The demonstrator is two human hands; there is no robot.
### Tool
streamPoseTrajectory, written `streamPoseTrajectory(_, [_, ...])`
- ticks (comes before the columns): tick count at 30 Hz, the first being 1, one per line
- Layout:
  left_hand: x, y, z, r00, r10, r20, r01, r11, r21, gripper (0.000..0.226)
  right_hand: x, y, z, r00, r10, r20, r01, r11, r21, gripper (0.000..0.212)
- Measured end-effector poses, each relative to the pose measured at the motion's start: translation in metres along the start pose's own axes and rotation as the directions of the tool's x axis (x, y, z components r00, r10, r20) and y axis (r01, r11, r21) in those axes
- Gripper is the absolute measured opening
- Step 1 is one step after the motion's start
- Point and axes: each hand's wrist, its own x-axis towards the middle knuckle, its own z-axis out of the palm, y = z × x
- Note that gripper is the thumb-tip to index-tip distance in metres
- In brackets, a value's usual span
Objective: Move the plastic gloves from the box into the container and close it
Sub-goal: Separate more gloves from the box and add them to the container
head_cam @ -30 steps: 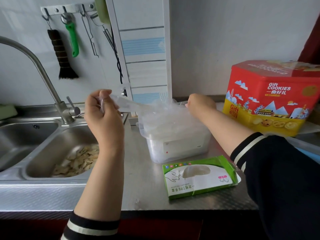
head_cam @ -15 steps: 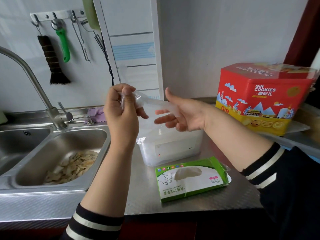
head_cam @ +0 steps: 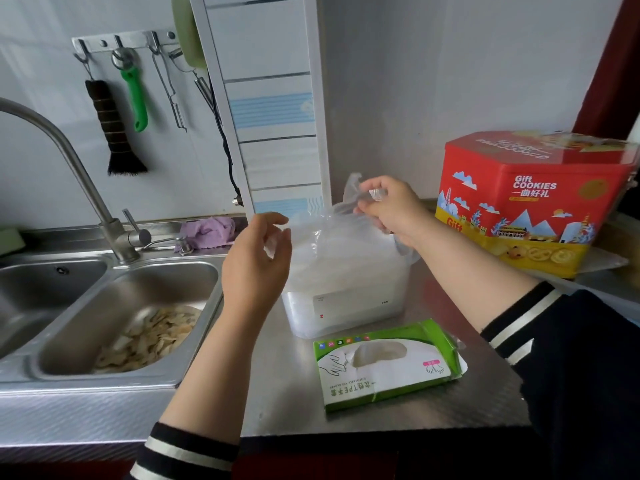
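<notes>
1. Right hand (head_cam: 388, 209): the fingers pinch the top of the bunched plastic gloves (head_cam: 349, 233). The film hangs from this hand straight down into the open container (head_cam: 343, 299).
2. Left hand (head_cam: 256, 268): the fingers are loosely curled at the left edge of the film. Whether they pinch the film or only touch it cannot be told from here.
3. Location of the gloves: the bulk sits between the two hands, heaped above the container rim. The heap runs upward, with its high end at the right hand.
4. Governing relation: the gloves lie directly below the right hand and just to the right of the left hand. The right hand is the nearer one. The next move appears to be a downward press of the heap into the container.
5. Box (head_cam: 388, 365): it lies flat on the desk (head_cam: 284, 393), on the near side of both hands, close to the container. Its long axis runs left to right. Its window shows little or nothing inside.
6. Lid: none is identifiable in view. Closing is not yet possible.
7. Edges and room: the sink (head_cam: 114, 320) drops away just left of the left hand. A cookie tin (head_cam: 530, 202) stands to the right of the right hand. Bare desk remains in front of the container and beside the box.
</notes>
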Motion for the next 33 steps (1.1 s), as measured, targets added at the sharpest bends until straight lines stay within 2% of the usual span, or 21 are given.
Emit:
streamPoseTrajectory(2, [0.004,-0.005,-0.001,0.999,-0.015,-0.029,0.017,0.996,0.087,0.016,0.008,0.006,-0.001,0.999,0.041,0.020,-0.036,0.979,-0.201,0.023])
streamPoseTrajectory(5, [0.008,0.007,-0.004,0.996,0.031,-0.083,-0.022,0.994,0.110,0.018,0.016,0.013,-0.002,0.996,0.058,0.069,-0.020,0.888,-0.459,0.031])
streamPoseTrajectory(7, [0.009,0.022,-0.004,0.996,0.083,0.037,-0.086,0.991,0.107,0.016,0.020,0.013,-0.001,0.992,0.047,0.116,0.040,0.756,-0.654,0.043])
streamPoseTrajectory(9, [0.011,0.033,-0.003,0.960,0.094,0.264,-0.142,0.975,0.172,0.020,0.020,0.010,-0.001,0.995,-0.030,0.100,0.100,0.560,-0.822,0.053])
streamPoseTrajectory(10, [0.013,0.035,-0.003,0.923,0.057,0.382,-0.154,0.961,0.230,0.027,0.017,0.007,-0.001,0.990,-0.118,0.078,0.125,0.476,-0.871,0.054])
streamPoseTrajectory(12, [0.018,0.036,-0.004,0.847,-0.054,0.529,-0.166,0.919,0.359,0.040,0.008,-0.001,-0.003,0.957,-0.285,0.055,0.171,0.401,-0.900,0.055])
streamPoseTrajectory(13, [0.020,0.035,-0.005,0.820,-0.098,0.564,-0.168,0.900,0.402,0.044,0.004,-0.005,-0.005,0.960,-0.272,0.073,0.187,0.423,-0.887,0.057])
streamPoseTrajectory(15, [0.027,0.032,-0.002,0.768,-0.176,0.615,-0.164,0.875,0.455,0.054,-0.002,-0.013,-0.006,0.978,-0.037,0.205,0.197,0.491,-0.849,0.070])
streamPoseTrajectory(17, [0.039,0.024,0.008,0.681,-0.264,0.683,-0.189,0.838,0.513,0.072,-0.004,-0.014,0.000,0.906,0.234,0.352,0.229,0.427,-0.875,0.087])
streamPoseTrajectory(19, [0.049,0.015,0.024,0.575,-0.351,0.739,-0.240,0.791,0.562,0.089,0.003,-0.007,0.008,0.843,0.345,0.413,0.297,0.341,-0.892,0.094])
streamPoseTrajectory(21, [0.059,0.005,0.041,0.491,-0.413,0.767,-0.288,0.753,0.591,0.097,0.014,0.004,0.016,0.809,0.406,0.425,0.347,0.254,-0.903,0.090])
streamPoseTrajectory(24, [0.065,-0.013,0.068,0.392,-0.475,0.788,-0.377,0.699,0.608,0.086,0.024,0.014,0.027,0.773,0.463,0.433,0.416,0.146,-0.898,0.081])
streamPoseTrajectory(26, [0.067,-0.023,0.079,0.295,-0.582,0.758,-0.302,0.696,0.652,0.070,0.027,0.020,0.033,0.752,0.477,0.454,0.460,0.113,-0.881,0.075])
streamPoseTrajectory(27, [0.067,-0.026,0.082,0.261,-0.598,0.758,-0.322,0.687,0.652,0.064,0.028,0.023,0.035,0.744,0.482,0.462,0.472,0.110,-0.875,0.072])
streamPoseTrajectory(29, [0.065,-0.030,0.084,0.243,-0.550,0.799,-0.424,0.680,0.598,0.060,0.028,0.026,0.037,0.738,0.492,0.462,0.468,0.121,-0.876,0.069])
streamPoseTrajectory(31, [0.064,-0.024,0.078,0.237,-0.529,0.815,-0.332,0.744,0.580,0.068,0.026,0.022,0.035,0.738,0.500,0.452,0.440,0.151,-0.885,0.070])
streamPoseTrajectory(33, [0.071,-0.012,0.064,0.306,-0.475,0.825,-0.243,0.799,0.550,0.083,0.025,0.013,0.028,0.745,0.479,0.464,0.395,0.242,-0.886,0.074])
